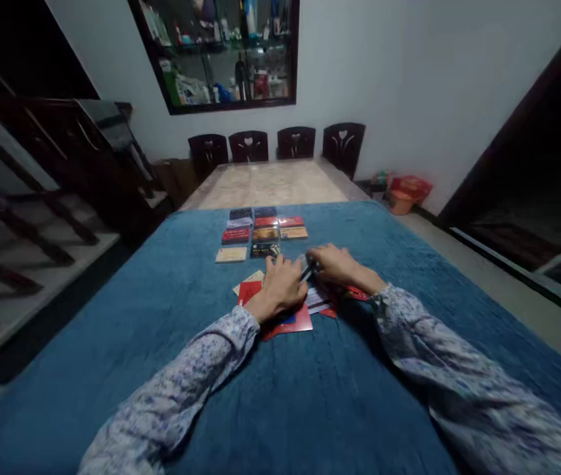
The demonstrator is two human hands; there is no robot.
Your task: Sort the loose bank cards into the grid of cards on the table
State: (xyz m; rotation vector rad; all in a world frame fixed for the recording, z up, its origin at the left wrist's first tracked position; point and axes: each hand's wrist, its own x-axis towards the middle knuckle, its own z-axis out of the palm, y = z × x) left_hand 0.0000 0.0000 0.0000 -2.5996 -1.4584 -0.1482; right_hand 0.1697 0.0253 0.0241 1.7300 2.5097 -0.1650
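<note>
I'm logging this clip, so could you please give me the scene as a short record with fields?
Setting: blue cloth spread over a long table, four dark chairs at the far end
Left hand: left hand rests on a loose pile of cards, mostly red
Right hand: right hand beside it, both hands meeting at a dark card; exact grip unclear
Laid out: rows of cards face up beyond the hands
Background: glass cabinet with bottles on the wall

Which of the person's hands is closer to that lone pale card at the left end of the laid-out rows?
The left hand. It lies just right of and below the pale card; the right hand is farther right.
</note>
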